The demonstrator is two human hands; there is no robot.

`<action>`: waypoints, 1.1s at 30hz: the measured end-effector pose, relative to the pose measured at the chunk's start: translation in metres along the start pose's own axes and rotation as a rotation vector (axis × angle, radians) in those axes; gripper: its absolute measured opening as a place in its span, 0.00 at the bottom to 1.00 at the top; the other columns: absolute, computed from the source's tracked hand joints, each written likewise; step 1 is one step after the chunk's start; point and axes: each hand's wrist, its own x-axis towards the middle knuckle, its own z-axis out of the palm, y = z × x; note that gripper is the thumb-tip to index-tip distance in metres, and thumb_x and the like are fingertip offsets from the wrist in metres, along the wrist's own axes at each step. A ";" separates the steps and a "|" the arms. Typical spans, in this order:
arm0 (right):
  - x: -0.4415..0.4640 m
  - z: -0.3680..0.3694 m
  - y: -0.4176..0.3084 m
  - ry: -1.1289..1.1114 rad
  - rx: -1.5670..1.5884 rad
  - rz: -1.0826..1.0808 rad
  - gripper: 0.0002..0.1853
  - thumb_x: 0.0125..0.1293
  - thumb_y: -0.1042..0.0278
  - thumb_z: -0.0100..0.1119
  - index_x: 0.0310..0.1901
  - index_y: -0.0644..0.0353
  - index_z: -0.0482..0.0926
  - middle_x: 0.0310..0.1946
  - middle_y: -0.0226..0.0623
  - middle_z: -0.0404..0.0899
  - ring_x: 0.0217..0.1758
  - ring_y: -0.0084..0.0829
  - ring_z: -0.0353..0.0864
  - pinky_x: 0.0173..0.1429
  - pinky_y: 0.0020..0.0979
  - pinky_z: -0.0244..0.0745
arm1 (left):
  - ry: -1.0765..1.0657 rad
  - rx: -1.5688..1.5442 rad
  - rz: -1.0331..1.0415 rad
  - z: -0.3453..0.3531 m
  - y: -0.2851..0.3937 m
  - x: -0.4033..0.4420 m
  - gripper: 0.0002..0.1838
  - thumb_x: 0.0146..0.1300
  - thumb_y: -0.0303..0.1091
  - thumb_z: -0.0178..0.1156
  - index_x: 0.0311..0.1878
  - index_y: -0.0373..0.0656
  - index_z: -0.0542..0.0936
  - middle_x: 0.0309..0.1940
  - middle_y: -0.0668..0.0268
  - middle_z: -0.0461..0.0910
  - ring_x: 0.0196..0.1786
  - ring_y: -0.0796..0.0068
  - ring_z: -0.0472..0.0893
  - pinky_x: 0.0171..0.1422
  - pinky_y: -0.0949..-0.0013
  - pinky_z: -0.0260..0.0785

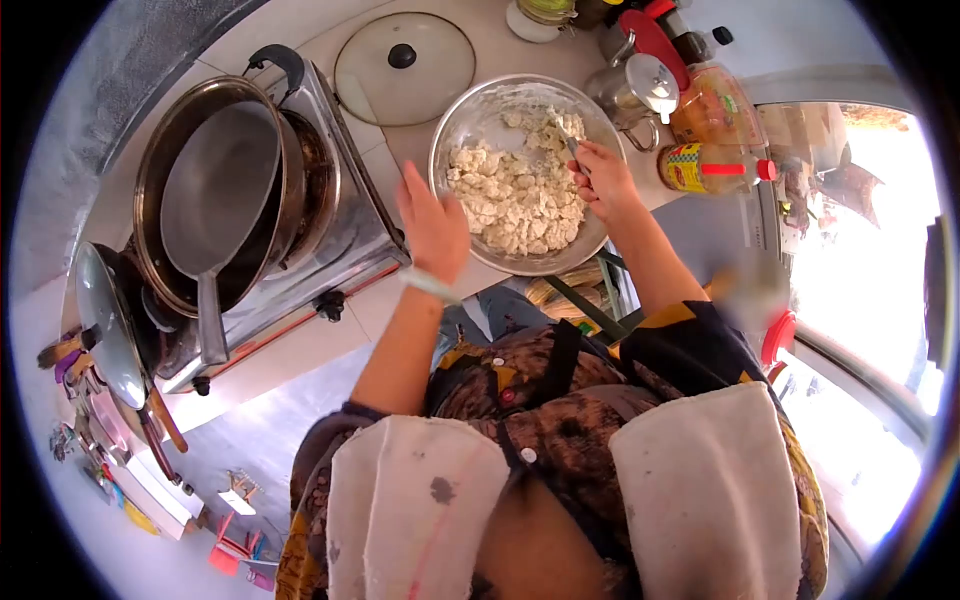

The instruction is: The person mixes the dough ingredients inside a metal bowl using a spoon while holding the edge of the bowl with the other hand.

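Note:
A wide metal bowl (445,215) on the counter holds crumbly, pale, lumpy dough (515,195). My right hand (605,182) is closed around the handle of a slim metal utensil (572,143). Its far end dips into the mixture by the bowl's upper right wall; whether it is a spoon or a fork I cannot make out. Beside the bowl's left rim is my left hand (434,228), fingers stretched out and holding nothing. I cannot tell whether it touches the rim.
Left of the bowl, a gas stove (365,225) carries a large pot (150,215) with a long-handled pan (215,190) inside. A glass lid (405,70) lies behind. A metal pitcher (615,95) and a yellow-labelled bottle (700,168) stand to the right.

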 end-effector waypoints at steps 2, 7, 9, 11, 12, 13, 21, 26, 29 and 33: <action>0.001 0.001 0.008 0.057 -0.100 -0.069 0.21 0.68 0.68 0.55 0.61 0.62 0.69 0.32 0.39 0.76 0.22 0.20 0.69 0.20 0.21 0.60 | -0.098 0.091 -0.023 0.003 0.006 0.034 0.32 0.64 0.26 0.51 0.70 0.28 0.55 0.61 0.40 0.65 0.63 0.42 0.68 0.67 0.52 0.62; 0.031 0.040 0.032 0.055 -0.368 -0.198 0.17 0.64 0.66 0.58 0.54 0.61 0.78 0.30 0.40 0.79 0.26 0.28 0.75 0.27 0.30 0.68 | -0.309 0.231 -0.045 0.006 0.003 0.054 0.25 0.63 0.25 0.48 0.65 0.33 0.65 0.55 0.44 0.73 0.57 0.43 0.73 0.62 0.51 0.66; 0.025 0.061 0.048 0.065 -0.728 -0.341 0.15 0.65 0.64 0.54 0.51 0.57 0.80 0.37 0.52 0.82 0.40 0.49 0.83 0.44 0.43 0.76 | -0.235 0.129 -0.053 0.014 -0.006 0.041 0.23 0.62 0.24 0.48 0.62 0.35 0.69 0.52 0.45 0.75 0.55 0.44 0.75 0.60 0.51 0.68; 0.013 0.069 0.055 -0.074 -0.813 -0.388 0.15 0.66 0.64 0.53 0.51 0.58 0.80 0.39 0.54 0.82 0.43 0.54 0.81 0.46 0.45 0.76 | -0.151 0.119 -0.001 0.021 -0.014 0.033 0.22 0.61 0.21 0.48 0.60 0.38 0.69 0.48 0.46 0.78 0.51 0.44 0.77 0.55 0.52 0.70; 0.004 0.068 0.053 -0.169 -0.907 -0.384 0.15 0.66 0.64 0.53 0.51 0.58 0.79 0.39 0.54 0.82 0.44 0.54 0.80 0.47 0.45 0.76 | -0.175 0.099 -0.087 0.015 -0.002 0.028 0.22 0.61 0.21 0.48 0.60 0.39 0.69 0.47 0.47 0.79 0.50 0.45 0.78 0.54 0.53 0.71; -0.009 0.064 0.044 -0.261 -1.002 -0.379 0.15 0.66 0.64 0.52 0.52 0.59 0.79 0.39 0.54 0.81 0.44 0.55 0.80 0.47 0.45 0.76 | -0.200 0.075 -0.172 0.011 0.005 0.022 0.22 0.61 0.20 0.48 0.60 0.40 0.69 0.46 0.48 0.79 0.49 0.46 0.79 0.52 0.54 0.71; -0.075 0.024 0.033 -0.392 -0.912 -0.274 0.18 0.67 0.65 0.53 0.55 0.63 0.77 0.32 0.45 0.82 0.36 0.34 0.83 0.42 0.36 0.77 | -0.502 -0.375 -0.418 0.013 -0.019 -0.047 0.21 0.67 0.23 0.52 0.62 0.39 0.65 0.40 0.57 0.78 0.33 0.71 0.82 0.31 0.67 0.76; -0.065 0.043 0.089 -0.354 -0.576 -0.143 0.19 0.70 0.66 0.51 0.58 0.64 0.74 0.26 0.33 0.77 0.24 0.21 0.75 0.30 0.25 0.70 | -0.360 -0.097 -0.103 0.022 -0.052 -0.014 0.31 0.67 0.25 0.53 0.71 0.45 0.57 0.36 0.59 0.79 0.31 0.70 0.81 0.33 0.66 0.76; -0.044 0.071 0.077 -0.190 -0.317 -0.109 0.20 0.70 0.66 0.51 0.61 0.62 0.72 0.24 0.33 0.75 0.19 0.20 0.70 0.21 0.24 0.64 | -0.409 -0.108 -0.280 0.014 -0.021 -0.006 0.29 0.65 0.27 0.51 0.69 0.45 0.59 0.50 0.46 0.78 0.52 0.46 0.79 0.56 0.51 0.68; -0.012 0.090 0.068 0.096 0.069 -0.107 0.18 0.70 0.67 0.51 0.60 0.61 0.71 0.26 0.34 0.76 0.23 0.21 0.72 0.25 0.24 0.67 | -0.419 -0.361 -0.400 0.015 -0.007 -0.020 0.32 0.67 0.21 0.50 0.73 0.42 0.54 0.42 0.57 0.80 0.35 0.71 0.81 0.34 0.69 0.78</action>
